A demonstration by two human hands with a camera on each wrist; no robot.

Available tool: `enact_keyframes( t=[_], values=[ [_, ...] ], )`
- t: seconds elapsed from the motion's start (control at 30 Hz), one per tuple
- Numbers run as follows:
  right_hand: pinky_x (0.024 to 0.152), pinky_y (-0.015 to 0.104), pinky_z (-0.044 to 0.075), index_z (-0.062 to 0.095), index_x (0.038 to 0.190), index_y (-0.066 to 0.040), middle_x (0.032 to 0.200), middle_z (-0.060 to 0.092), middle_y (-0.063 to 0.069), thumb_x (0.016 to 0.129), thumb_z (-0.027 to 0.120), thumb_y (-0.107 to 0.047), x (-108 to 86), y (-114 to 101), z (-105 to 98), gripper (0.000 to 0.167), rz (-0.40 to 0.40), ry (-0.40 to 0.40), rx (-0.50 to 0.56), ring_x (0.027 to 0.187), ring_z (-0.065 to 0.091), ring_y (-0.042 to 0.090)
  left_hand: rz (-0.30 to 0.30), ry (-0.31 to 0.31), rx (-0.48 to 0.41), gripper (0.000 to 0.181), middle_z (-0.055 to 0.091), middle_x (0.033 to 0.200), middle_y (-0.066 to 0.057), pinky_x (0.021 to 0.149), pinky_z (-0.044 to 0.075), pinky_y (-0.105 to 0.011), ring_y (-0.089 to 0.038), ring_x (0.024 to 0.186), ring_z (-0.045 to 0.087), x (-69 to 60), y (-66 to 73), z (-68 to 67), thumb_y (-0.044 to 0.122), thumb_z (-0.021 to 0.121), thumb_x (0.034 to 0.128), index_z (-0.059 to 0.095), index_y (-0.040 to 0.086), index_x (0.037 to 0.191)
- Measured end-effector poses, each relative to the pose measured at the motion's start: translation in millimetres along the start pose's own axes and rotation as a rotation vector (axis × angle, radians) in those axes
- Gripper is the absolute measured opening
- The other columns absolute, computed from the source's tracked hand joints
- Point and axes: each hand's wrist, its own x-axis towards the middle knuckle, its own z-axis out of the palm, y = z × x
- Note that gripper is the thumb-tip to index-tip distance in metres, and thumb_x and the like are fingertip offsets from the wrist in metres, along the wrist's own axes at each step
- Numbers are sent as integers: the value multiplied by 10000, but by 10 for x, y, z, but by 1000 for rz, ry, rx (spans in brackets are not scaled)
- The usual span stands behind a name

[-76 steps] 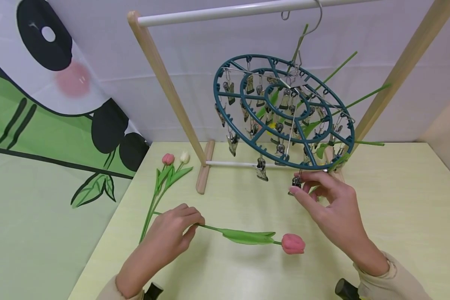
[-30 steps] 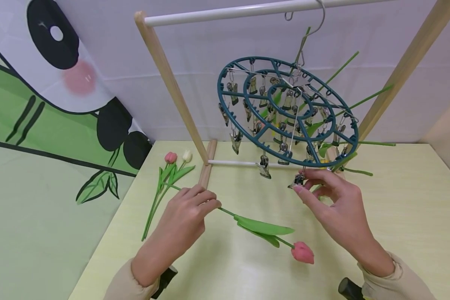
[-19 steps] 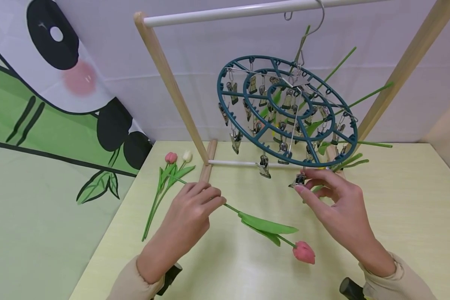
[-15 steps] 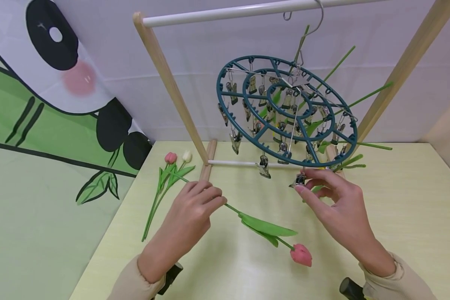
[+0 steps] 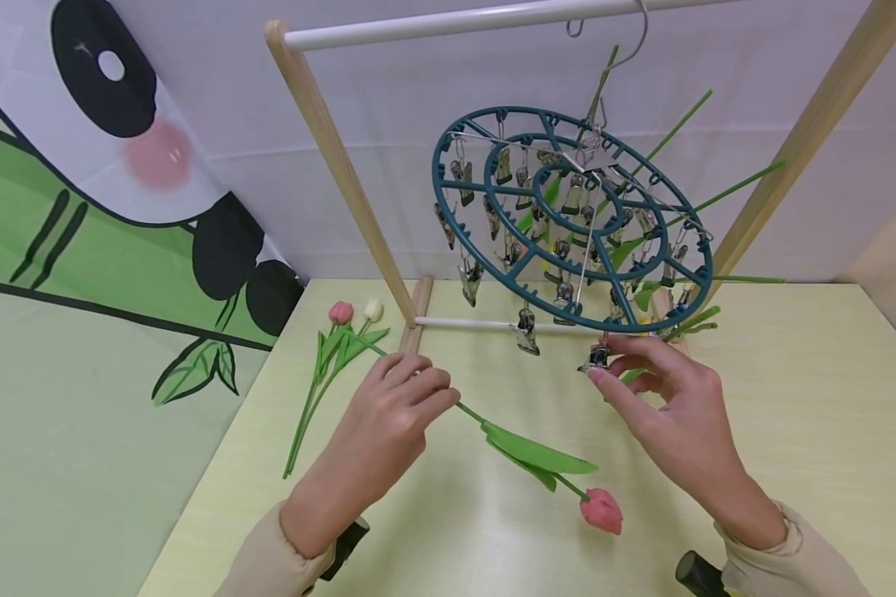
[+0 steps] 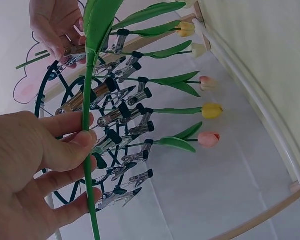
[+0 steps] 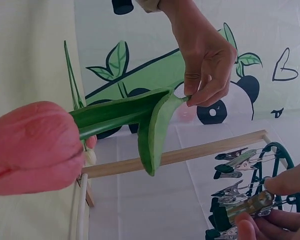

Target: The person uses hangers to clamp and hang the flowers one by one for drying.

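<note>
Teal rack [image 5: 555, 220] partly hides wooden frame [image 5: 341, 166]; left hand [image 5: 388, 414] pinches tulip [image 5: 533, 454], right hand [image 5: 664, 406] clip [image 5: 598, 356].

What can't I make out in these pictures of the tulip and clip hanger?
Held tulip: bloom cut off by the left wrist view's top edge; some stem covered by the left hand in the head view.
Clip in the right hand: whether it's open; too small in the head view, partly behind fingers in the right wrist view.
White top rail: right end cut off, head view's top edge.
</note>
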Motion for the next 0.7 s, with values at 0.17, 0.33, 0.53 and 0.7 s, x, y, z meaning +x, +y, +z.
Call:
enact_keyframes(
  t=[0.17,0.33,0.53,0.7],
  values=[
    [682,129,512,657,1115,-12,1021,654,36,794,733,-1,-6,-2,10,330,-10,11,6,799,608,49,26,17,9,322,649,847,-24,824,490,-375,-211,854,561,18,2,2,-191,663,677,699,80,848],
    [668,121,514,667,1110,-39,1048,646,35,752,748,57,-12,-30,21,379,-70,62,16,798,621,38,36,21,7,290,644,851,-22,836,485,-387,-210,853,559,61,14,-6,-162,690,691,698,82,848],
    [666,104,506,673,1088,-31,1003,620,25,710,758,106,-15,-36,31,411,-142,118,9,800,621,36,34,9,1,254,645,840,-7,873,463,-410,-207,848,566,109,54,-24,-122,697,725,712,106,836],
    [673,97,500,668,1045,7,977,623,89,677,746,163,-10,-51,29,407,-192,131,48,842,610,67,35,-3,5,230,633,847,-6,924,436,-443,-196,857,564,151,88,-48,-93,708,745,718,116,842]
  ],
)
